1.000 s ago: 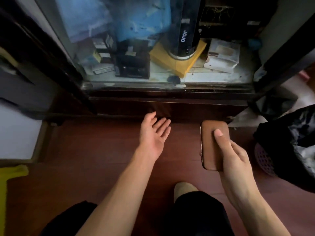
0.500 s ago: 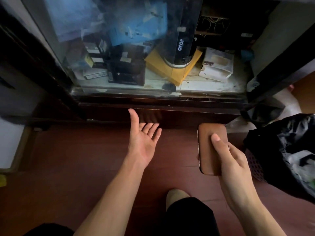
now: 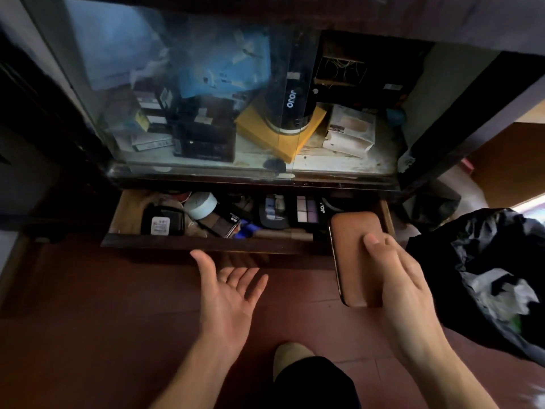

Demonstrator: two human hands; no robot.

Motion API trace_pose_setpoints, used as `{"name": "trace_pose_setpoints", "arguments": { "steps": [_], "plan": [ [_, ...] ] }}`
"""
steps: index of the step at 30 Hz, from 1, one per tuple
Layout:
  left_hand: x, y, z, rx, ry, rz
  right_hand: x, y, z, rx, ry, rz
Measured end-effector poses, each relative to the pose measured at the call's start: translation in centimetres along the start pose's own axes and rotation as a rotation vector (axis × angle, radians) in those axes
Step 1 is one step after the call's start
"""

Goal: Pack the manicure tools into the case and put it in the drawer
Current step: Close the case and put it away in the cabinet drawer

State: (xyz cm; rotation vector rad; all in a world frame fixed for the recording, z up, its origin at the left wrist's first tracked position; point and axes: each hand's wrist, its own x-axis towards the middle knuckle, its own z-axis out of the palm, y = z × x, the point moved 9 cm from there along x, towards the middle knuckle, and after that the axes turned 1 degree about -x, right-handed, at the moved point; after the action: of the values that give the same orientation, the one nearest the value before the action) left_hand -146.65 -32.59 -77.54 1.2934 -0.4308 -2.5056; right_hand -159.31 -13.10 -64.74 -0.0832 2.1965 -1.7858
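While the right hand (image 3: 404, 290) keeps its grip clamped on the brown case (image 3: 355, 255), thumb on top and fingers hidden underneath, the case hangs partly over the right end of the open drawer (image 3: 206, 245), at about four o'clock in the view. Its long axis runs roughly twelve to six, far end over the drawer's inside and near end over the floor (image 3: 88, 305). The case looks zipped shut, so the packing seems finished and only the stowing is left.

The left hand (image 3: 230, 293) is empty, palm up, fingers spread apart, just at six o'clock from the drawer's front panel, near its middle and not touching it. The right hand is plainly the one placed to make the drop; free space lies toward twelve o'clock from its grip.

Inside the drawer is a crowd of cosmetics: a black compact with a white label (image 3: 162, 222) at the left, a round pale tub (image 3: 202, 205) beside it, an eyeshadow palette (image 3: 306, 209) near the centre-right, and other dark pieces too dim to name. The right end, under the case, looks the least filled, though the case hides most of it.

Above the drawer, a glass-fronted cabinet shelf (image 3: 339, 165) holds boxes and a black cylinder (image 3: 290, 113). A black bag (image 3: 472, 261) sits at three o'clock
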Motion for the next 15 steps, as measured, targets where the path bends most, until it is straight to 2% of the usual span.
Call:
{"name": "trace_pose_setpoints", "arguments": {
  "steps": [3, 7, 10, 15],
  "plan": [
    [-1.3, -1.0, -1.1, -0.079, 0.015, -0.042, 0.5, -1.3, -0.4, -0.021, -0.030, -0.044],
    [-2.0, -1.5, -1.7, -0.135, 0.007, -0.077, 2.0, -3.3, 1.2, -0.160, -0.221, -0.159],
    [-2.1, -1.7, -2.3, -0.152, 0.003, -0.087, 3.6, -3.9, 2.3, -0.206, -0.277, -0.210],
    [-2.3, -1.7, -2.5, -0.161, -0.020, -0.109, 5.6, -5.1, 6.3, -0.503, -0.391, -0.397]
  ]
}}
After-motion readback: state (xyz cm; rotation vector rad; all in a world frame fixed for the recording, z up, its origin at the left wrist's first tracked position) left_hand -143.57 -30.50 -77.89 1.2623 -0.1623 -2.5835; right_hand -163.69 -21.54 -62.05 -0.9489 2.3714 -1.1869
